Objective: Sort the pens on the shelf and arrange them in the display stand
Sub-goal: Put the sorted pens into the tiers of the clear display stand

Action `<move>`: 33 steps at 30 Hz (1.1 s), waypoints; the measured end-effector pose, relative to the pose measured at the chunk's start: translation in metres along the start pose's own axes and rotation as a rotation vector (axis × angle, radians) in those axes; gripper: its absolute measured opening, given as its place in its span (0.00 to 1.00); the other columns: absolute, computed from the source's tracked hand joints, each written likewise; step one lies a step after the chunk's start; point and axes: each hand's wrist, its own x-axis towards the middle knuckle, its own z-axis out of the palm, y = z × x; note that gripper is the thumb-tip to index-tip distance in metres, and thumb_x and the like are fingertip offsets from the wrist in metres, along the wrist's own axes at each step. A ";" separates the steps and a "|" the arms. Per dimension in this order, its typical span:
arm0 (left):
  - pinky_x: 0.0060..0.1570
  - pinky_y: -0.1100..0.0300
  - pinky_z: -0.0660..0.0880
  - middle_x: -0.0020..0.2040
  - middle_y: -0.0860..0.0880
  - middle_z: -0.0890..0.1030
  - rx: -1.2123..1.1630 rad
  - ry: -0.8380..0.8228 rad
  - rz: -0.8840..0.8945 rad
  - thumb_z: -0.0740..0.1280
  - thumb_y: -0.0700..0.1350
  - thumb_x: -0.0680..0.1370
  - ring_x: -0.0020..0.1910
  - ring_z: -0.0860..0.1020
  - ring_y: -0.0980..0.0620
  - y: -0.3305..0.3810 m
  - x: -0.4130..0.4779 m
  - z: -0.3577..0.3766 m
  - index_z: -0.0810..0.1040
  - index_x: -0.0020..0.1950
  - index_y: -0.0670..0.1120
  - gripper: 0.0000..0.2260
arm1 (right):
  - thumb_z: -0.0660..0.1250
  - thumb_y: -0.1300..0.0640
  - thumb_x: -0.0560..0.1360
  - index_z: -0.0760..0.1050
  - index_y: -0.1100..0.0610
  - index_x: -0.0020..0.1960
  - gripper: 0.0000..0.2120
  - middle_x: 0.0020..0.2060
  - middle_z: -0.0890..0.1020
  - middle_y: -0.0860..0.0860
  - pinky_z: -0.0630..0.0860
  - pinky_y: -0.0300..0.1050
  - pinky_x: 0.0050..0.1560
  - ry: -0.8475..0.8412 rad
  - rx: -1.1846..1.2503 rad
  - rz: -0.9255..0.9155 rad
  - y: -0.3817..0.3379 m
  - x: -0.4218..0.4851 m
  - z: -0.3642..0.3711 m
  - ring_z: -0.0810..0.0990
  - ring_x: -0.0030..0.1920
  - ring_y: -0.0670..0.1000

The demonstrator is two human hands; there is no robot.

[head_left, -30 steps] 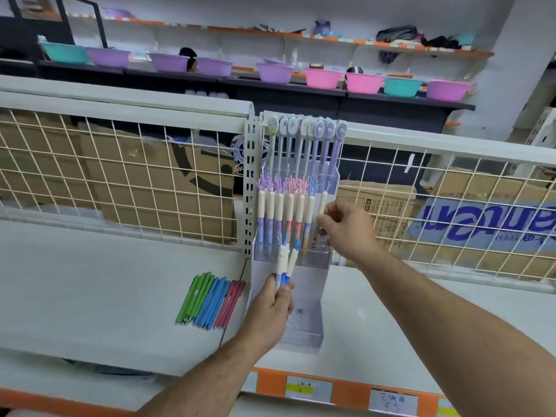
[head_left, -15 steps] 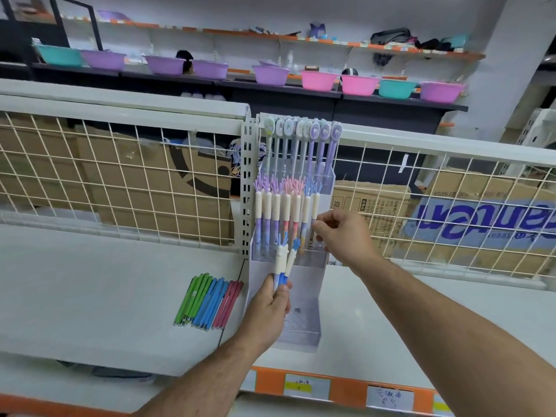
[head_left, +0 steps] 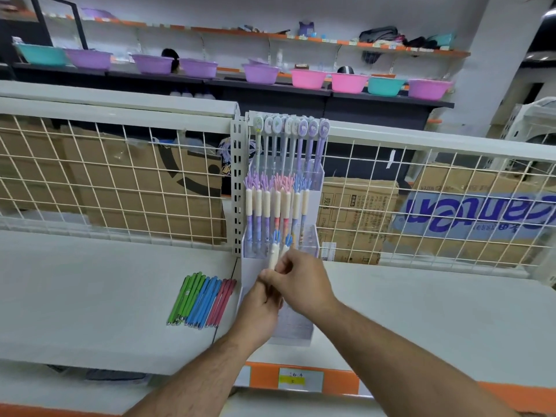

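The right hand (head_left: 304, 284) had dropped from the display stand (head_left: 311, 236) to join the left hand (head_left: 258, 308), both pinching the two blue-tufted pens (head_left: 278, 255) at the stand's six o'clock. Next, I judged, one pen wanted separating and slotting at the filled row's three o'clock end. Loose coloured pens (head_left: 201, 299) lay on the white shelf (head_left: 90, 296) at the stand's nine o'clock, a wire grid (head_left: 120, 176) behind.

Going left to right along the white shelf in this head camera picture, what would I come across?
green pens → blue pens → pink pens → display stand
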 end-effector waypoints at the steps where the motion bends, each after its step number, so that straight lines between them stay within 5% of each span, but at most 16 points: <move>1: 0.32 0.68 0.68 0.37 0.52 0.76 -0.020 0.001 -0.001 0.57 0.39 0.84 0.32 0.70 0.60 0.001 -0.001 0.000 0.75 0.55 0.51 0.09 | 0.75 0.47 0.69 0.74 0.52 0.36 0.13 0.31 0.80 0.46 0.77 0.44 0.37 0.012 0.003 0.008 -0.001 0.000 0.001 0.79 0.34 0.44; 9: 0.36 0.55 0.70 0.44 0.41 0.80 0.038 0.015 -0.011 0.58 0.44 0.84 0.36 0.74 0.52 -0.004 0.002 -0.003 0.75 0.55 0.57 0.09 | 0.72 0.60 0.71 0.77 0.56 0.37 0.06 0.29 0.79 0.49 0.74 0.39 0.35 0.014 0.313 0.066 0.002 -0.003 -0.001 0.77 0.30 0.44; 13: 0.36 0.56 0.70 0.37 0.48 0.77 0.021 -0.008 -0.014 0.58 0.46 0.85 0.36 0.73 0.54 -0.005 0.001 -0.004 0.76 0.54 0.55 0.08 | 0.70 0.62 0.75 0.77 0.59 0.39 0.06 0.35 0.81 0.59 0.80 0.47 0.37 0.050 0.422 0.011 0.001 -0.004 -0.011 0.80 0.36 0.57; 16: 0.37 0.57 0.71 0.35 0.52 0.76 0.038 0.004 -0.024 0.57 0.47 0.84 0.35 0.73 0.55 -0.006 0.001 -0.005 0.76 0.53 0.55 0.08 | 0.69 0.64 0.77 0.77 0.57 0.38 0.09 0.32 0.81 0.55 0.73 0.41 0.31 0.121 0.498 -0.013 -0.005 0.004 -0.029 0.78 0.32 0.50; 21: 0.37 0.60 0.71 0.38 0.49 0.76 0.035 0.014 -0.042 0.56 0.46 0.85 0.38 0.73 0.53 -0.005 0.001 -0.006 0.75 0.53 0.53 0.08 | 0.65 0.62 0.81 0.77 0.56 0.42 0.09 0.35 0.81 0.52 0.77 0.48 0.35 0.298 0.514 -0.032 -0.017 0.029 -0.074 0.79 0.35 0.49; 26: 0.36 0.64 0.71 0.39 0.49 0.76 0.034 0.007 -0.044 0.56 0.46 0.85 0.38 0.73 0.54 -0.004 0.001 -0.007 0.74 0.55 0.53 0.08 | 0.65 0.60 0.81 0.77 0.52 0.43 0.09 0.40 0.82 0.54 0.81 0.59 0.48 0.338 0.359 -0.076 -0.014 0.046 -0.086 0.82 0.43 0.59; 30: 0.35 0.65 0.71 0.38 0.50 0.76 0.031 0.008 -0.040 0.56 0.46 0.85 0.38 0.73 0.55 -0.004 0.001 -0.007 0.74 0.54 0.53 0.08 | 0.64 0.59 0.81 0.78 0.53 0.48 0.06 0.42 0.83 0.51 0.82 0.49 0.47 0.266 0.255 -0.086 -0.010 0.050 -0.078 0.82 0.45 0.54; 33: 0.36 0.65 0.71 0.38 0.50 0.76 0.034 0.007 -0.042 0.56 0.46 0.85 0.38 0.72 0.55 -0.004 0.002 -0.007 0.74 0.54 0.52 0.08 | 0.64 0.59 0.82 0.79 0.55 0.49 0.06 0.41 0.83 0.51 0.76 0.33 0.36 0.235 0.189 -0.076 -0.008 0.051 -0.074 0.80 0.41 0.50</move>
